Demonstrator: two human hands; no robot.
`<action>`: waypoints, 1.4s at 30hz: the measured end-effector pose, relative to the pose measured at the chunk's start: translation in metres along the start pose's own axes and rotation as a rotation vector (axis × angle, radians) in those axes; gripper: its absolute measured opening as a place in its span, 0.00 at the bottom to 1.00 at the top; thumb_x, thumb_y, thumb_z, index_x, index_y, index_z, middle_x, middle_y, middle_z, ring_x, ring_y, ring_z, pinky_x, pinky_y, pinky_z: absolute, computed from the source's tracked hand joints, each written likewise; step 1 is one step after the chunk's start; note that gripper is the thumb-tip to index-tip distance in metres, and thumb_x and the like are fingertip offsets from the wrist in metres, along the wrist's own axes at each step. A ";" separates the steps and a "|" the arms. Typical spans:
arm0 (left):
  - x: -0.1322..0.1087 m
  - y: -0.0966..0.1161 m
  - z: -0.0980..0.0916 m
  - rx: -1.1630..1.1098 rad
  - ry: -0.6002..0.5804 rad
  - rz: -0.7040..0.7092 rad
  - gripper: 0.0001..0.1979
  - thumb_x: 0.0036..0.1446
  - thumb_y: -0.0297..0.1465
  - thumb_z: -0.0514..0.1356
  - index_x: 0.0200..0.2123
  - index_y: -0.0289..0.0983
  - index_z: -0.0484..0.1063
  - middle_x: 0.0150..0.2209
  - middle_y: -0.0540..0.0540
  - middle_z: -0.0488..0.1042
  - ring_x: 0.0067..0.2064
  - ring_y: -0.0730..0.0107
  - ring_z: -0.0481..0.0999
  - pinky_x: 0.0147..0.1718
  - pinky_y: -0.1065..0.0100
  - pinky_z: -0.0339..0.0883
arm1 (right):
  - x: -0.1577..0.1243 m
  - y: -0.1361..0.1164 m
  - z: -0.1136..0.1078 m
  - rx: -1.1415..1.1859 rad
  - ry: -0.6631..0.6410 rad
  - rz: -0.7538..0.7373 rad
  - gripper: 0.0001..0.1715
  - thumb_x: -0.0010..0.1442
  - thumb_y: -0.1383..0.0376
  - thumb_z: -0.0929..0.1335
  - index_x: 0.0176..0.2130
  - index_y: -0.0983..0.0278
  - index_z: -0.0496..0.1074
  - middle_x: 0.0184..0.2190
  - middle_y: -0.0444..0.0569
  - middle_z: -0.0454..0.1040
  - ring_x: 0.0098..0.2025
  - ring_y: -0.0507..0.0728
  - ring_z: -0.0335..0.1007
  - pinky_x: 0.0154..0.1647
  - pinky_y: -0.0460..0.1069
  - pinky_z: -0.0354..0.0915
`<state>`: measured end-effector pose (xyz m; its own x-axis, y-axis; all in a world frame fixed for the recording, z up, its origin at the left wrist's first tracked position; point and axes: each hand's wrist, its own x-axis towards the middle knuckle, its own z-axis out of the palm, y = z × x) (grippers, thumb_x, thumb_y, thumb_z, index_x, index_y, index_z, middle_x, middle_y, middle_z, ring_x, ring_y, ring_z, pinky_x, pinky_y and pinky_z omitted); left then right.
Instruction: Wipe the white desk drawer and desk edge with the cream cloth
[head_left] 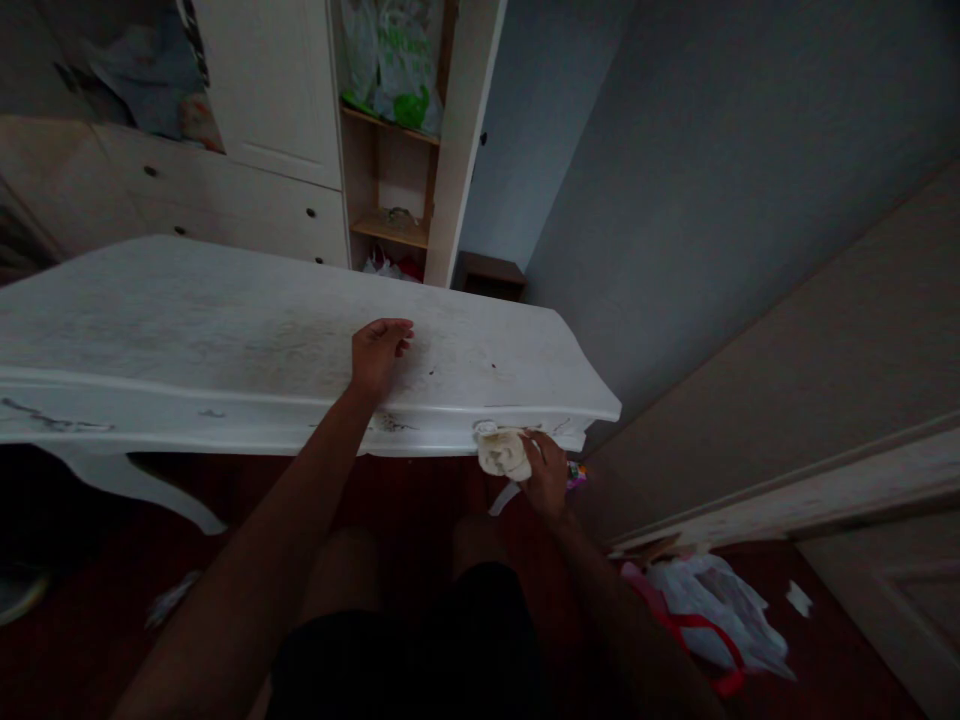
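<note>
A long white table [187, 330] with a scuffed, stained top runs across the view. My left hand [377, 352] rests on the top near its front edge, fingers curled loosely, holding nothing. My right hand [546, 472] is closed on a crumpled off-white cloth [502, 451] and presses it against the table's front edge near the right corner. Dark smudges mark the edge between my two hands.
A white wardrobe [262, 90] with drawers and an open shelf holding plastic bags [394, 60] stands behind the table. A grey wall and a door [825, 400] close off the right. A white and red plastic bag [712, 610] lies on the dark red floor.
</note>
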<state>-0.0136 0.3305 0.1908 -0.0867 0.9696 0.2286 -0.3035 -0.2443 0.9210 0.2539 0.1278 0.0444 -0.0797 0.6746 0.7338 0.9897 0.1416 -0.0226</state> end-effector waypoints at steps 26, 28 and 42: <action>0.002 -0.001 0.002 0.009 -0.013 -0.017 0.07 0.44 0.33 0.63 0.27 0.36 0.76 0.25 0.49 0.75 0.24 0.77 0.68 0.24 0.74 0.60 | 0.063 -0.156 0.021 0.229 0.027 0.308 0.25 0.57 0.68 0.68 0.55 0.62 0.69 0.53 0.58 0.71 0.57 0.66 0.64 0.54 0.60 0.62; 0.002 -0.002 0.001 0.010 -0.011 -0.017 0.07 0.44 0.33 0.63 0.27 0.36 0.76 0.25 0.49 0.75 0.24 0.77 0.68 0.24 0.74 0.60 | 0.073 -0.178 0.029 0.239 -0.040 0.284 0.25 0.56 0.68 0.69 0.54 0.62 0.70 0.52 0.58 0.71 0.56 0.66 0.64 0.53 0.59 0.62; 0.005 -0.007 0.001 0.019 -0.059 -0.014 0.06 0.44 0.33 0.64 0.26 0.36 0.77 0.25 0.49 0.75 0.24 0.77 0.68 0.25 0.73 0.61 | 0.070 -0.178 0.042 0.267 -0.263 0.076 0.29 0.55 0.66 0.69 0.56 0.62 0.68 0.56 0.55 0.70 0.58 0.63 0.62 0.54 0.56 0.60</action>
<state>-0.0108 0.3374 0.1855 -0.0267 0.9720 0.2334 -0.2861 -0.2312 0.9299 0.0673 0.1804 0.0710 -0.0698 0.8484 0.5248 0.9306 0.2448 -0.2720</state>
